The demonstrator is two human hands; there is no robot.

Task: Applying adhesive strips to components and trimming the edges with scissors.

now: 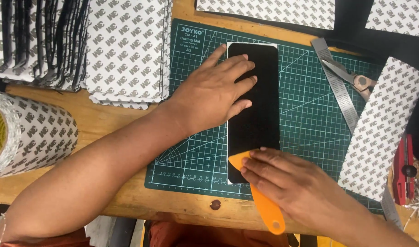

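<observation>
A long black sheet (259, 119) with rounded corners lies upright on a white backing on the green cutting mat (305, 114). My left hand (214, 91) lies flat with fingers spread, pressing the sheet's upper half. My right hand (287, 183) grips an orange plastic scraper (259, 201), whose blade edge rests on the sheet's lower end.
Metal scissors (351, 77) and a steel ruler (340, 89) lie at the mat's right side. A printed white strip (383, 128) and a red cutter (404, 169) sit further right. Stacks of printed white sheets (127, 50) and a large tape roll (26, 132) are on the left.
</observation>
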